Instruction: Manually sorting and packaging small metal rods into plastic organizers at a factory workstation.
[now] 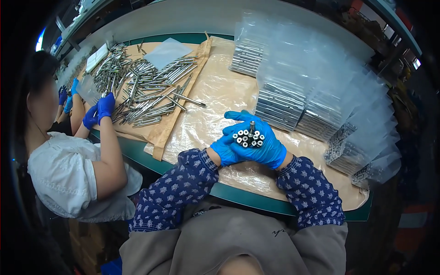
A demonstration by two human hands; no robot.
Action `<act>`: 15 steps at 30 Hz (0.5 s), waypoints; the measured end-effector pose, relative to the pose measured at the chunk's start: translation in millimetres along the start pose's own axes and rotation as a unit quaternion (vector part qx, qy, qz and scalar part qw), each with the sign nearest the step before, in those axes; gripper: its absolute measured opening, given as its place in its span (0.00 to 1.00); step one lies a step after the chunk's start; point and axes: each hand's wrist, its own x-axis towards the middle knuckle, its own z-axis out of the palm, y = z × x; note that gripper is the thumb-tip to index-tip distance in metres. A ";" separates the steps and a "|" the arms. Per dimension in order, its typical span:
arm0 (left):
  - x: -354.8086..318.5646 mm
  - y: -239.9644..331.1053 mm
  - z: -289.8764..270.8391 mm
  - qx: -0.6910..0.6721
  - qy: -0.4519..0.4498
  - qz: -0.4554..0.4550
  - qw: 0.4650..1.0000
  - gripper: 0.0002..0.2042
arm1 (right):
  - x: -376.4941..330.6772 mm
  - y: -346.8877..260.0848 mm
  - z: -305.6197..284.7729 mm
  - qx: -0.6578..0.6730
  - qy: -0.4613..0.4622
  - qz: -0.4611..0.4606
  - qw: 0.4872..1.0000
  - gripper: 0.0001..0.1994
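A bundle of slim metal rods (249,138) stands between my two blue-gloved hands, its round, hollow-looking ends facing up. One rod pokes out higher than the others. My left hand (224,150) wraps the bundle from the left and below. On the other side my right hand (271,145) closes round it, with its fingers reaching across behind the rods. The lower part of the bundle is hidden by the gloves. Just beyond my right hand are clear plastic bags (280,104) filled with rows of similar rods.
Loose metal rods (153,82) lie heaped on brown paper at the left, with a translucent sheet (168,52) on top. A folded paper edge (176,105) divides the table. Bagged rods (348,153) line the right side. A co-worker's dark-blue-gloved hands (100,110) work beside the heap.
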 end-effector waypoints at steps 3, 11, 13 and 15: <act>-4.2 17.7 -0.2 -0.040 0.025 -0.027 0.999 0.28 | -2.3 0.8 3.5 -0.120 0.053 -0.032 0.991 0.07; -7.8 79.1 1.2 -0.006 0.196 0.177 0.964 0.42 | -18.5 10.8 14.9 0.023 0.102 0.102 0.989 0.18; 7.4 51.6 5.1 0.102 0.247 0.233 0.935 0.30 | -21.8 24.9 18.3 0.151 0.064 0.105 0.981 0.20; 19.8 38.8 7.6 0.092 0.279 0.258 0.920 0.24 | -22.7 34.0 11.1 0.008 0.039 0.056 0.998 0.21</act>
